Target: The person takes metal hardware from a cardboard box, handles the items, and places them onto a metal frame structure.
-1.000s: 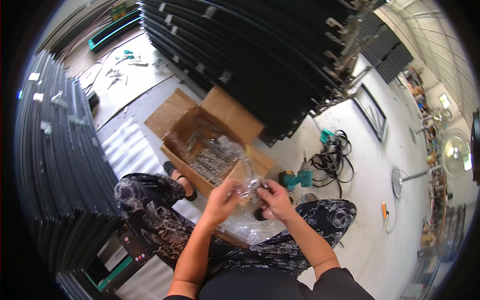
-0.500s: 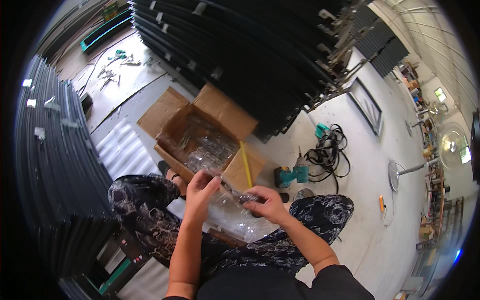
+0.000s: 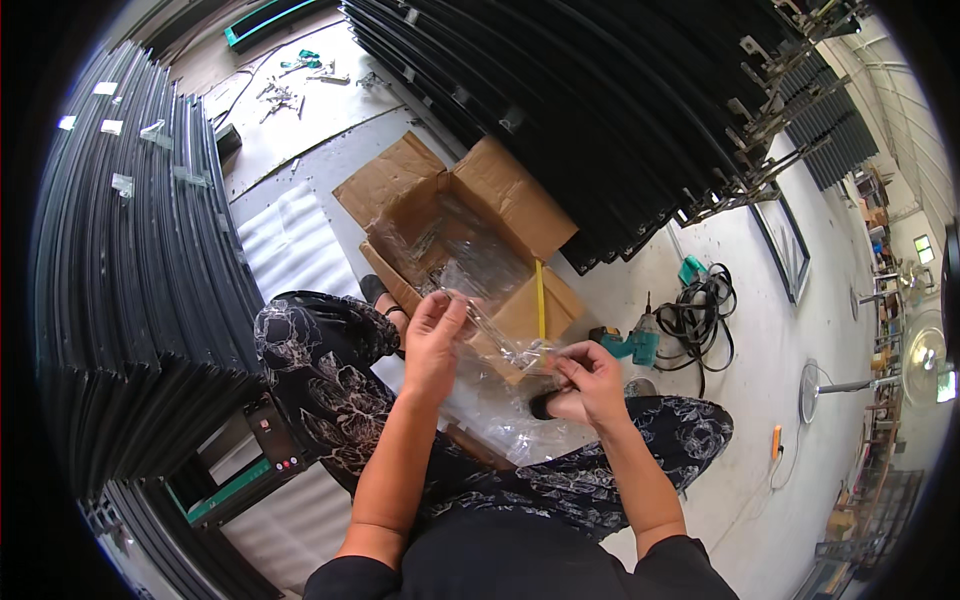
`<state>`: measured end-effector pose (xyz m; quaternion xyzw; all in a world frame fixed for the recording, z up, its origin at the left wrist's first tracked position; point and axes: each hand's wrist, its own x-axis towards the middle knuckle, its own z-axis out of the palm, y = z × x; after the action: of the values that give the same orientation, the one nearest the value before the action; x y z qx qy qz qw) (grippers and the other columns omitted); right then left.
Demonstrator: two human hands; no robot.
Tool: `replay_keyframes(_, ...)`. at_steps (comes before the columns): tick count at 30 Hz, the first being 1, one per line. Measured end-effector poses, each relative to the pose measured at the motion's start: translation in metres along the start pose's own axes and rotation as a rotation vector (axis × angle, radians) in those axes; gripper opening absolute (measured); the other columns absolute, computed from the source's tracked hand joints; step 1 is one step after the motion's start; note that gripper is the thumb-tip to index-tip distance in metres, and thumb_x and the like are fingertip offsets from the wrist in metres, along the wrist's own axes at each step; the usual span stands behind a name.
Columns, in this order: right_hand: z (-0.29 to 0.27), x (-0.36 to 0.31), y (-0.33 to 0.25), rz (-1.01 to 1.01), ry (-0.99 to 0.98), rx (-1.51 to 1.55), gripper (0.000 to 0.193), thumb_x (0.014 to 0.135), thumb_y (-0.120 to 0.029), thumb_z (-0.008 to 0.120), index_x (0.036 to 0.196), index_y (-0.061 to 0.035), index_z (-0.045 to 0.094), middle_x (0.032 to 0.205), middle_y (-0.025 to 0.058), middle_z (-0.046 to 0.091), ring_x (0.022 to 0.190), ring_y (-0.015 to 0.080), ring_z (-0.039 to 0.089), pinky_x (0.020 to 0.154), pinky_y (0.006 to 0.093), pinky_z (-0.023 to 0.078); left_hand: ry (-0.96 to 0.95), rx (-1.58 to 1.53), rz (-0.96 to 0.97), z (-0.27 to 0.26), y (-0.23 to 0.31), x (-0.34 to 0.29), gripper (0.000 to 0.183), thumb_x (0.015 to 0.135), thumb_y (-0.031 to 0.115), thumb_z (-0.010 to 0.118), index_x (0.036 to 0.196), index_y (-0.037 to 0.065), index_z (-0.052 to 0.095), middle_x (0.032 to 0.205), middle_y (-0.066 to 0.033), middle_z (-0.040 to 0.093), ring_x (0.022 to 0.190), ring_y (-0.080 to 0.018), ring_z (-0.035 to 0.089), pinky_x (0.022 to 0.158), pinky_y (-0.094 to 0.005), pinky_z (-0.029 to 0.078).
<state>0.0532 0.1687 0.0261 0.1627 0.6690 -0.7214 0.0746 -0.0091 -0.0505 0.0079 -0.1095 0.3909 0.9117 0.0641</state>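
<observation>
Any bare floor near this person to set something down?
White floor between the black cable coil and the round fan base; more below the orange corded device in view. Crowded: around the cardboard box, cordless drill to its right, loose wrap in front, left hand and right hand above, holding clear plastic.

The wrapper (image 3: 522, 354) is thin, clear plastic film with a glossy, wrinkled finish. The box (image 3: 515, 208) is matt brown cardboard, creased along its flaps, with glossy transparent plastic sheeting (image 3: 485, 250) inside. The power tool (image 3: 645, 345) has a teal plastic housing; the stacked frames (image 3: 140, 260) are smooth with a low sheen, the trousers (image 3: 320, 360) are matt printed cloth, and the floor (image 3: 735, 450) is smooth.
</observation>
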Motion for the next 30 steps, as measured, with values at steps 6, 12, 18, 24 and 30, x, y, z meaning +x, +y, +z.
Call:
replay_keyframes(6, -0.093, -0.011, 0.034, -0.227, 0.238, -0.879, 0.015, 0.082, -0.013, 0.060, 0.092, -0.0018, 0.062, 0.073, 0.0066, 0.061, 0.062, 0.0195, 0.059, 0.059, 0.0304, 0.048, 0.071, 0.021, 0.220, -0.003, 0.025, 0.005, 0.016, 0.092, 0.020, 0.057, 0.099, 0.005, 0.058, 0.095, -0.0038, 0.063, 0.081, -0.0075, 0.055, 0.073, -0.0225, 0.043)
replay_keyframes(12, -0.026, -0.018, -0.024, -0.266, -0.089, -0.969, 0.031, 0.079, -0.016, 0.067, 0.104, -0.0005, 0.062, 0.095, 0.0132, 0.062, 0.082, 0.0235, 0.062, 0.073, 0.0313, 0.050, 0.039, 0.084, 0.124, 0.000, 0.006, -0.001, 0.015, 0.090, 0.016, 0.060, 0.100, 0.004, 0.058, 0.093, -0.0028, 0.063, 0.079, -0.0079, 0.055, 0.073, -0.0229, 0.044)
replay_keyframes(18, 0.071, 0.018, -0.040, -0.442, -0.132, -0.545, 0.026, 0.082, -0.020, 0.065, 0.097, 0.0001, 0.060, 0.087, 0.0145, 0.063, 0.079, 0.0254, 0.063, 0.068, 0.0324, 0.049, -0.045, 0.252, 0.099, 0.016, -0.015, -0.007, 0.012, 0.087, 0.009, 0.063, 0.094, 0.003, 0.056, 0.083, 0.0025, 0.056, 0.077, -0.0061, 0.052, 0.069, -0.0200, 0.041)
replay_keyframes(24, 0.092, 0.032, -0.007, -0.466, -0.019, -0.384, 0.017, 0.088, -0.017, 0.059, 0.093, -0.0013, 0.058, 0.079, 0.0150, 0.062, 0.072, 0.0274, 0.062, 0.065, 0.0339, 0.047, 0.046, 0.223, 0.096, 0.009, -0.016, -0.008, 0.013, 0.087, 0.011, 0.063, 0.086, 0.005, 0.051, 0.077, 0.0031, 0.052, 0.069, -0.0047, 0.048, 0.062, -0.0193, 0.039)
replay_keyframes(30, 0.094, 0.026, -0.011, -0.397, 0.259, -0.100, 0.017, 0.094, -0.016, 0.052, 0.090, -0.0003, 0.058, 0.074, 0.0013, 0.057, 0.068, 0.0069, 0.051, 0.062, 0.0230, 0.043, 0.154, 0.276, 0.102, 0.003, -0.034, 0.001, 0.018, 0.086, 0.017, 0.066, 0.083, 0.006, 0.052, 0.074, 0.0028, 0.052, 0.065, -0.0049, 0.047, 0.057, -0.0195, 0.039)
